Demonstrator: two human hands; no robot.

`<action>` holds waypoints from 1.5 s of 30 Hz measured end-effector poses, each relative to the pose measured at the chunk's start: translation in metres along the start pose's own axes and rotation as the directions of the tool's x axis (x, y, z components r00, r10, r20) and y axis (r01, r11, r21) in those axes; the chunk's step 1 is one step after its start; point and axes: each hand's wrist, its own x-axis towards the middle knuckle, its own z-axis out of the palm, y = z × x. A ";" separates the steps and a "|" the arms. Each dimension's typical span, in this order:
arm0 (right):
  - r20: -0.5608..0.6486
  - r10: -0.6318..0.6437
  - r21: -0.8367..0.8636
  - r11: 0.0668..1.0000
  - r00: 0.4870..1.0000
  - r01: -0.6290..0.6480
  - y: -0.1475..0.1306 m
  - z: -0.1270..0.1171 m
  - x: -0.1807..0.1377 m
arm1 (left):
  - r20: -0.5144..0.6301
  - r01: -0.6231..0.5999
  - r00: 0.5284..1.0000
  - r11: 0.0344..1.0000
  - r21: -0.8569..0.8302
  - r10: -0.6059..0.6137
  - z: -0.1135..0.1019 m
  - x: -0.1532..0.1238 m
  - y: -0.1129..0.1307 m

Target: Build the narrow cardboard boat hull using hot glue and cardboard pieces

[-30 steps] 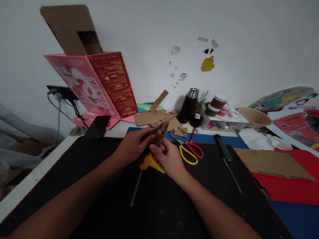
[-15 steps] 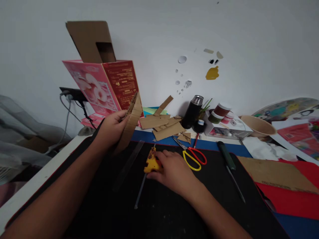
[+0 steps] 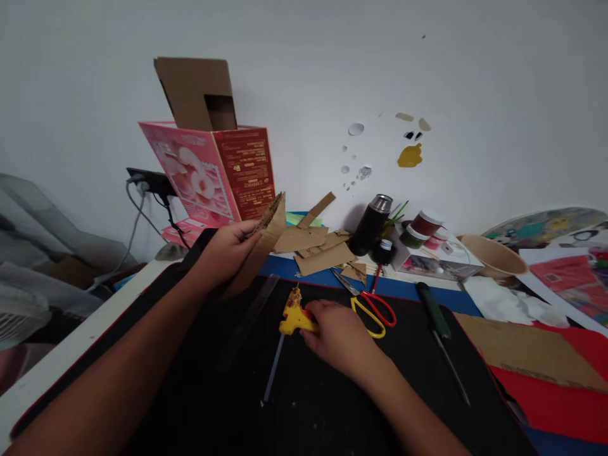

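Note:
My left hand [image 3: 232,250] is closed on a folded piece of corrugated cardboard [image 3: 260,250], raised above the black mat with its ribbed edge up. A yellow hot glue gun [image 3: 293,316] lies at the middle of the mat, its stained nozzle facing the wall. Out of its back end runs a long translucent glue stick [image 3: 273,370]. Around the end of the gun's handle my right hand [image 3: 339,329] is closed, its fingertips partly hidden. Between the cardboard and the gun lies a clear strip [image 3: 249,323], probably a ruler. Scissors [image 3: 373,310] with red and yellow handles rest just beyond my right hand.
Cardboard scraps [image 3: 325,253], a black flask [image 3: 371,225] and paint jars [image 3: 422,228] stand along the wall. A dark green-handled tool [image 3: 434,310] with a thin shaft lies right on the mat [image 3: 394,392]. A pink box [image 3: 190,171] stands back left.
My right hand has slid back toward the handle, so more of the glue gun's body shows. My left hand still holds the cardboard. The whole view has shifted slightly.

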 end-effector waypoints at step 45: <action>-0.390 0.333 0.873 0.430 0.858 0.229 0.018 -0.007 0.002 | 0.304 -0.270 0.953 0.465 0.843 0.002 0.010 -0.022 0.021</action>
